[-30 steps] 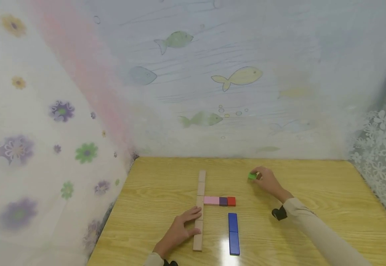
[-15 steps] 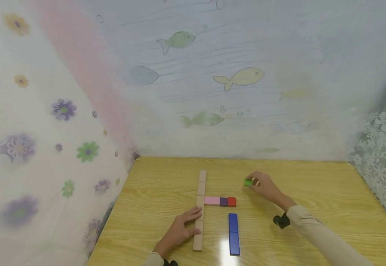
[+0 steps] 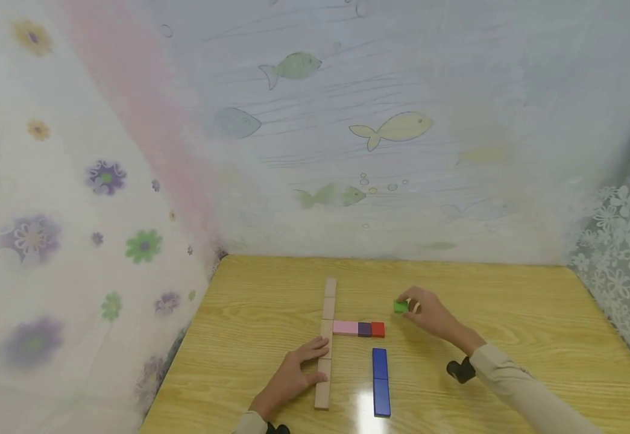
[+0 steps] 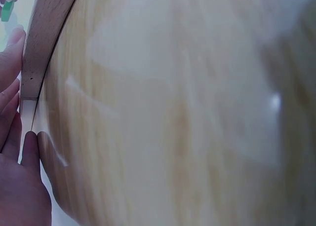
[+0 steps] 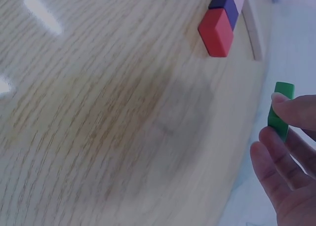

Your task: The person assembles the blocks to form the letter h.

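Observation:
A small green block [image 3: 400, 307] is pinched between the thumb and fingers of my right hand [image 3: 428, 313], above the table and a little beyond the red block [image 3: 378, 330]. In the right wrist view the green block [image 5: 279, 118] shows at the fingertips. My left hand [image 3: 293, 375] rests with extended fingers and thumb on a straight line of plain wooden blocks [image 3: 322, 398]. From that line a short row juts right: a pink block [image 3: 345, 328], a dark purple block [image 3: 365, 329], then the red one at its end.
Two blue blocks [image 3: 381, 381] lie end to end nearer the front, right of the wooden line. Behind the wood-grain table [image 3: 510, 289] rises a wall [image 3: 456, 181] painted with fish. A flowered wall [image 3: 76, 289] stands at the left.
My right hand has carried the green block left and toward the front, closer to the red block. The left hand stays on the wooden blocks.

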`<state>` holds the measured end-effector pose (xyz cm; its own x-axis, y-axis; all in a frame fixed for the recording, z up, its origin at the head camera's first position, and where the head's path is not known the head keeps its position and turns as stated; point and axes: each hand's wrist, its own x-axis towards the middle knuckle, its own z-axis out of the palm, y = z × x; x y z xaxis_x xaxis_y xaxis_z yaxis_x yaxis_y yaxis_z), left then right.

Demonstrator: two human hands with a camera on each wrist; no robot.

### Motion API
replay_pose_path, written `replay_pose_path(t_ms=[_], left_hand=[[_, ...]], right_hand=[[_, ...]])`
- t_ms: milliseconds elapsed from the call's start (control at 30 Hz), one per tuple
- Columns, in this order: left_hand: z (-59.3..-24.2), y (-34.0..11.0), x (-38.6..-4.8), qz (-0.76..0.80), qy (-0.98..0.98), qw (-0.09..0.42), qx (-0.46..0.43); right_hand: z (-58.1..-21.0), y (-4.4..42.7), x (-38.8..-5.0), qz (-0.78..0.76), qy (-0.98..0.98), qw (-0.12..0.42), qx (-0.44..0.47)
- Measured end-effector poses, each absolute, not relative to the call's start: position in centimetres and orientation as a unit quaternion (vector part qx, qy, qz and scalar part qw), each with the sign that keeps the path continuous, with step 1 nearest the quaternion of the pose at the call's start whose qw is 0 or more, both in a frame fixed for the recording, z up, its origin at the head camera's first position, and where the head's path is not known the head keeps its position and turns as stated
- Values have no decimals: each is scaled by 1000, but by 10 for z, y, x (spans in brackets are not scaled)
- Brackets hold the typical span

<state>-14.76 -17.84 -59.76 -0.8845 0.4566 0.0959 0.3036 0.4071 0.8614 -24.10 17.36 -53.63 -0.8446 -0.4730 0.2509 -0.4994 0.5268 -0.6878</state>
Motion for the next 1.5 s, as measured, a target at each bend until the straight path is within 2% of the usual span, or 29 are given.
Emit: replay_pose_path(t_ms=[533, 933, 1333, 1500], left_hand=[[-601, -178, -147, 499, 833, 73, 229], [-563, -172, -138, 509, 824, 83, 234], [-566, -172, -139, 511, 824, 77, 232], [-565, -172, -138, 507, 825, 86, 234]], right_hand=[[-538, 161, -228, 415, -858, 6, 304], [-547, 152, -225, 433, -841, 25, 325], [-555, 148, -220, 441, -843, -11, 309], [-557, 145, -217, 435, -845, -5, 312]])
